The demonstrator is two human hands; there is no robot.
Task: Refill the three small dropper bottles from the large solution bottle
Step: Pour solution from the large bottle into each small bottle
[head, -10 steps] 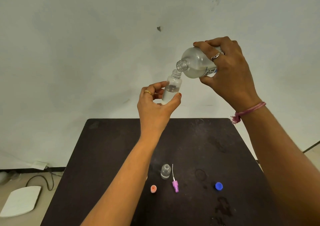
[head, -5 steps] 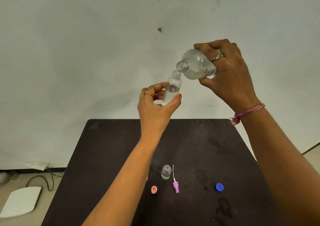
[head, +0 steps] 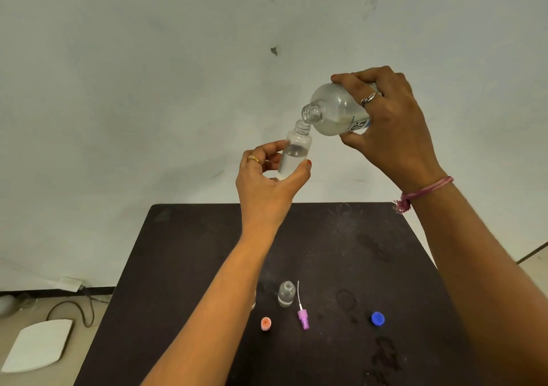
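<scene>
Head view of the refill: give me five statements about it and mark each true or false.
1. The right hand grips the large solution bottle, tilted with its neck down. True.
2. The left hand holds a capped small bottle. False: its threaded neck is open.
3. A blue cap lies on the dark table. True.
4. The second small bottle lies on its side. False: it stands upright.
5. The pink nozzle is screwed onto a bottle. False: it lies loose.
</scene>
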